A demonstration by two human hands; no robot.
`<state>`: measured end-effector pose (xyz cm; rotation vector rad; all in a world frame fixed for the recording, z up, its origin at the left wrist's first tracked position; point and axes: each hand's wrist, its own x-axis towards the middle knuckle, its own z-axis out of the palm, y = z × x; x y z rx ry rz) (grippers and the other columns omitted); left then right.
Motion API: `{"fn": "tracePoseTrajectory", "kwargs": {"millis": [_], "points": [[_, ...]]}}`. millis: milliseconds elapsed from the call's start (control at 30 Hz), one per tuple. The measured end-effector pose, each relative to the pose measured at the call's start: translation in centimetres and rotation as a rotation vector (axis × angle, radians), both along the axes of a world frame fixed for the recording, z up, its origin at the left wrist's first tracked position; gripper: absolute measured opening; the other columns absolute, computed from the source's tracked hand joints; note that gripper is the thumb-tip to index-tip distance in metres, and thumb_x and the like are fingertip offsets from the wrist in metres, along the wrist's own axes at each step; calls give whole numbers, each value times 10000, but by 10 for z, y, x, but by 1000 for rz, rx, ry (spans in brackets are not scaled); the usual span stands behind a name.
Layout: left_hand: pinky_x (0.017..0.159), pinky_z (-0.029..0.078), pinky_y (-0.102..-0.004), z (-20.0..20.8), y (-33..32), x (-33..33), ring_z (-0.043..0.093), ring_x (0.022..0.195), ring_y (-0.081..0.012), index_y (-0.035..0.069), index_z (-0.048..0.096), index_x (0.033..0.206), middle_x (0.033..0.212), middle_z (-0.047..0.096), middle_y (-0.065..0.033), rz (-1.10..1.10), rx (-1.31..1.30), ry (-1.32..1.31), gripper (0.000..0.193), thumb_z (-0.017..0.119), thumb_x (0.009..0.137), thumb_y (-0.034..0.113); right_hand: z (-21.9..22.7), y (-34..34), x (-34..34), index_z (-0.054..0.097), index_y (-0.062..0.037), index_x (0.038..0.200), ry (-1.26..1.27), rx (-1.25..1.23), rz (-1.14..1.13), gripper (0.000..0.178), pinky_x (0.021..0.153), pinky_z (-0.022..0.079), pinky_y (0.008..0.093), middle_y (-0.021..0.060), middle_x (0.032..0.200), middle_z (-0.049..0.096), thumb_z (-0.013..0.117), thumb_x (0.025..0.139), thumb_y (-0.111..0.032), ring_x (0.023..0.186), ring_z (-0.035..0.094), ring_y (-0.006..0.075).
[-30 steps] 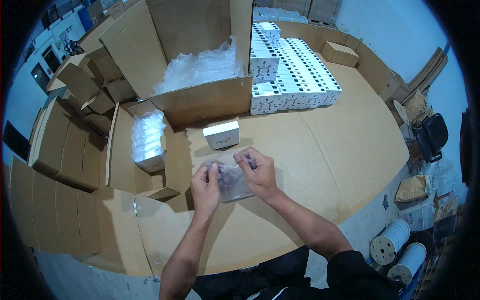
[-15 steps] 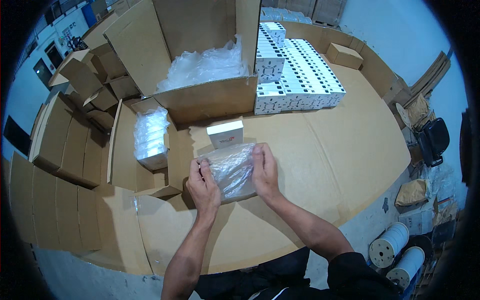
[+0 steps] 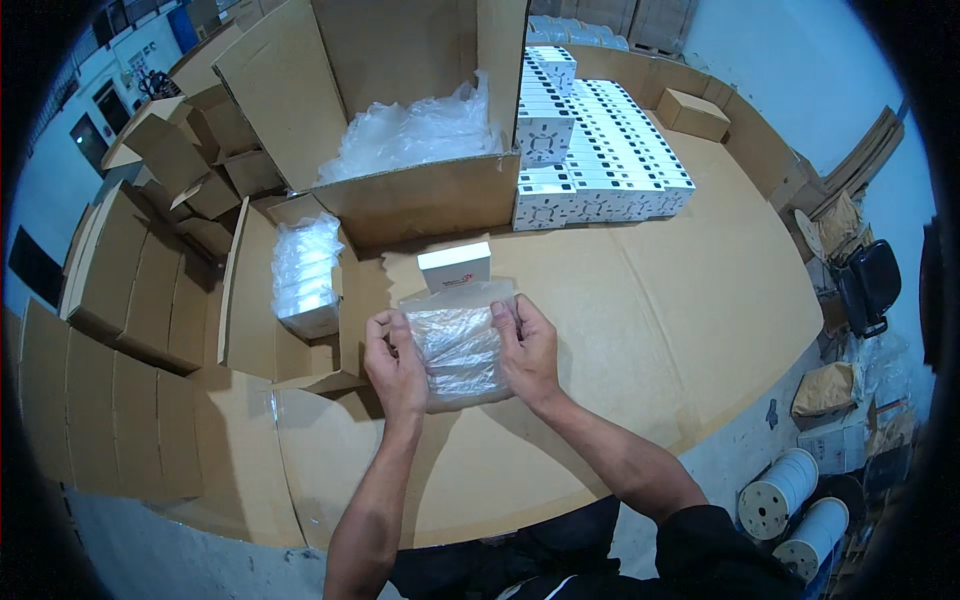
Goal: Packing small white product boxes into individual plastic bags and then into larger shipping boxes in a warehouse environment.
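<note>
Both hands grip a clear bubble wrap bag (image 3: 458, 350) by its upper sides, above the cardboard-covered table. My left hand (image 3: 397, 362) pinches its left edge between thumb and fingers. At the opposite edge my right hand (image 3: 527, 348) is closed on the bag, thumb on top. Wrinkled plastic shines between them; whether anything is inside I cannot tell. Just beyond the bag stands a small white box (image 3: 455, 266). To the left, an open carton (image 3: 248, 300) holds a row of plastic-wrapped white boxes (image 3: 306, 275).
A large open carton (image 3: 430, 200) full of clear plastic bags (image 3: 415, 130) stands at the back. Right of it are stacked rows of white patterned boxes (image 3: 620, 150). A small brown box (image 3: 692, 114) sits far right. Brown cartons (image 3: 110, 420) line the left side; cable spools (image 3: 778, 490) lie lower right.
The bag has turned to face me more squarely, with its top edge spread flatter. My left hand has shifted slightly left, and my right hand's thumb has moved inward over the plastic.
</note>
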<state>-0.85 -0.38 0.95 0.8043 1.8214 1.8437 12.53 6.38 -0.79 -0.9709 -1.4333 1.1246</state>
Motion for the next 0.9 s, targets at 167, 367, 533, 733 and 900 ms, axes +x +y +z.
{"fn": "tracePoseTrajectory", "kwargs": {"millis": [167, 367, 533, 733, 900], "points": [[692, 498, -253, -9, -8, 1, 604, 751, -79, 10, 648, 1017, 879, 659, -27, -242, 56, -89, 168, 679, 977, 171, -3, 2, -4, 579, -2, 837, 11, 19, 44, 299, 557, 428, 287, 26, 657, 566, 615, 1024, -232, 628, 486, 60], [701, 486, -244, -8, -9, -13, 598, 776, -63, -3, 698, 972, 865, 681, -8, -372, -117, -144, 180, 707, 963, 177, 0, 13, 10, 676, -20, 975, 161, -218, 219, 273, 636, 469, 260, -7, 779, 618, 574, 1049, -262, 711, 543, 65], [649, 445, -242, -11, -10, -15, 523, 699, -48, 18, 698, 960, 798, 621, 21, -250, -79, 10, 277, 603, 1033, 267, 7, 5, 4, 669, -15, 982, 288, -421, 192, 332, 680, 466, 248, -7, 786, 612, 515, 1074, -294, 738, 549, 56], [623, 444, -263, -11, -5, -14, 507, 678, -56, 22, 666, 984, 756, 587, 23, -162, -53, -63, 273, 555, 1056, 261, 7, 1, 1, 619, 7, 931, -3, -50, 127, 339, 605, 431, 265, 2, 736, 572, 515, 1074, -282, 677, 488, 65], [560, 417, -245, -11, -1, -6, 487, 665, -44, 32, 632, 902, 747, 548, 34, -77, 10, 53, 302, 535, 1065, 266, -1, -5, -3, 585, -14, 876, -42, -98, 195, 290, 606, 395, 241, -40, 731, 504, 545, 1064, -232, 683, 438, 42]]}}
